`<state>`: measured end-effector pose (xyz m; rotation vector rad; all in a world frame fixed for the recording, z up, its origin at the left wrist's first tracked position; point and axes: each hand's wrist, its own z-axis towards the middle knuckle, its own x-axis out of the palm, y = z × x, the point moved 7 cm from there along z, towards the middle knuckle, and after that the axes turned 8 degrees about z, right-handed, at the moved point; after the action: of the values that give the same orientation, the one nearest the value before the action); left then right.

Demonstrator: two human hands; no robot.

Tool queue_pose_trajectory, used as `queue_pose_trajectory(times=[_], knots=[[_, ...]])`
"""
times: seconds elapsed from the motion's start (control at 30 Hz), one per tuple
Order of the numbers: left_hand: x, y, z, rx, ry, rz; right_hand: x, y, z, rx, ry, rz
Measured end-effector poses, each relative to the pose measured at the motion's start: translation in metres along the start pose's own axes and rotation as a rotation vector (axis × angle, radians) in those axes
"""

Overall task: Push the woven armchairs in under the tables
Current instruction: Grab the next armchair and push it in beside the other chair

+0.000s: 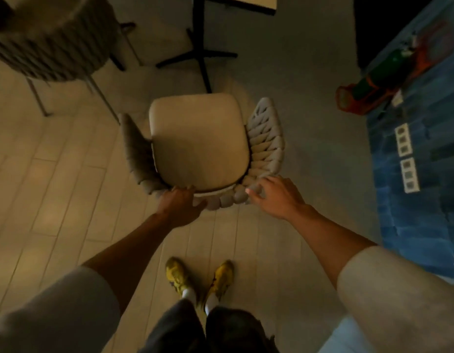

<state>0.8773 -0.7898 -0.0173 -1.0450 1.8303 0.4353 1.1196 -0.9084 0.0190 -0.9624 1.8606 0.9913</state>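
A woven armchair (265,138) with a cream seat cushion stands on the floor right in front of me, its seat facing a table (248,3) at the top edge. The table rests on a black pedestal with cross feet, and the chair's front edge is near one foot. My left hand (181,202) grips the woven back rim on the left side. My right hand (276,194) rests over the back rim on the right with its fingers spread, touching the weave.
A second woven armchair (50,42) with thin metal legs stands at the upper left. A blue tiled wall (419,149) with white sockets runs down the right. A green cylinder on an orange stand (368,90) stands by that wall. My yellow shoes (199,276) are behind the chair.
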Motion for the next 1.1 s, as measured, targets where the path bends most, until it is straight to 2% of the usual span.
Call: queue_pose_trajectory(times=[0.17,0.3,0.37,0.43,0.6,1.1], knots=[[0.027,-0.003,0.023,0.094,0.037,-0.01,0.033,-0.008,0.049,-0.094,-0.093,-0.049],[0.048,-0.007,0.047,0.008,-0.028,-0.081,0.067,-0.022,0.078,-0.104,-0.091,-0.084],[0.063,-0.01,0.055,-0.011,-0.075,0.001,0.088,-0.029,0.082,-0.103,-0.062,-0.159],[0.072,-0.017,0.056,0.035,-0.111,0.16,0.103,-0.03,0.083,-0.123,-0.117,-0.216],[0.064,-0.013,0.052,0.03,-0.348,0.152,0.115,-0.025,0.093,-0.093,-0.216,-0.216],[0.044,0.057,0.083,0.111,-0.42,0.237,0.132,0.029,0.133,-0.005,-0.202,-0.202]])
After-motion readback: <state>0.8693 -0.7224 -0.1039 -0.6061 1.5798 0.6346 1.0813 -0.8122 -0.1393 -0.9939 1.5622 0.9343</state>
